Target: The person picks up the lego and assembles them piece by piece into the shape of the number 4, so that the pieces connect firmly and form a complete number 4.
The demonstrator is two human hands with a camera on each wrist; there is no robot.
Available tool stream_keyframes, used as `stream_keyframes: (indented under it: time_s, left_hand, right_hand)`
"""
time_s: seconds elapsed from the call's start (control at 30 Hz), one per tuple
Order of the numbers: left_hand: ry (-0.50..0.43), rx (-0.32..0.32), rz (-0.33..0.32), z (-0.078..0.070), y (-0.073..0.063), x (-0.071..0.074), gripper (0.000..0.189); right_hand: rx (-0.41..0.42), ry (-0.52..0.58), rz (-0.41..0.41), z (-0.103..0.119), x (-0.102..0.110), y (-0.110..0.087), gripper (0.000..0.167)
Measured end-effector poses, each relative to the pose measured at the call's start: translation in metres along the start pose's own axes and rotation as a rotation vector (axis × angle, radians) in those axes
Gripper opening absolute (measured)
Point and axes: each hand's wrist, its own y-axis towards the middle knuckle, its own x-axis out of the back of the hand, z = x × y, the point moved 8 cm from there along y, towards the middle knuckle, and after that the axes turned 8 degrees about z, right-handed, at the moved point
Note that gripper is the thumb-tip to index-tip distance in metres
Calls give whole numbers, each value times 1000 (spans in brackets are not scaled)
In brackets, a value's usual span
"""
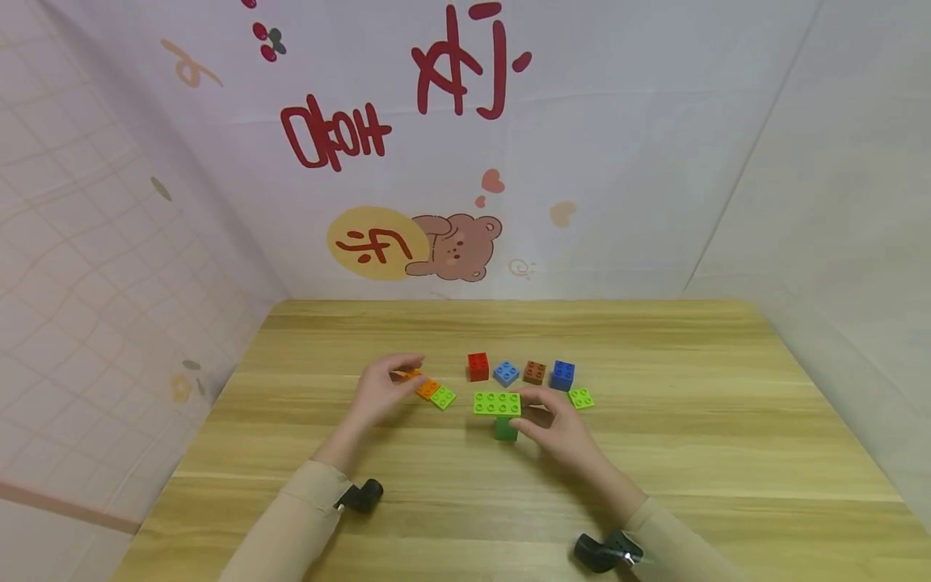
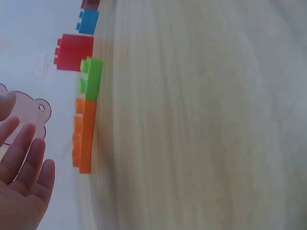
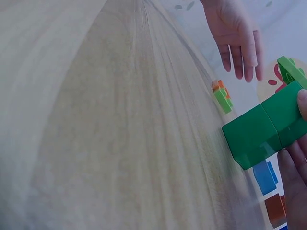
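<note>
My right hand (image 1: 556,427) grips a small stack of toy building blocks. The stack has dark green blocks (image 3: 252,136) at the bottom, one on another, and a long lime green block (image 1: 497,402) across the top. My thumb and fingers hold it from the right side. Over on the left, my left hand (image 1: 381,391) hovers above an orange block (image 2: 87,139) with its fingers loosely spread and nothing in them. A lime green square block (image 1: 444,397) sits end to end with the orange one on the table.
Behind the stack a red block (image 1: 478,367), a light blue block (image 1: 507,373), a brown block (image 1: 534,372) and a dark blue block (image 1: 562,375) stand in a row. Another lime block (image 1: 581,398) lies right of them. The wooden table (image 1: 436,509) meets a printed backdrop.
</note>
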Motion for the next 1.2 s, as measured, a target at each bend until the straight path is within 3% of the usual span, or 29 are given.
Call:
stream_keyframes:
  time_s: [0.33,0.7,0.9,1.2]
  left_hand:
    - [104,-15,141,10,8,-1,46]
    - [99,-28,295,23,17,-7,57]
    - [92,-23,333,32,22,-13,61]
    - [175,-102,358,35,24,-17,59]
  right_hand:
    - [-21,-12,-6,0,0,-1,32]
    - [2,-17,-3,-1,0,0,32]
    - [11,-2,0,1,0,0,32]
    - [20,7,10,0,0,0,31]
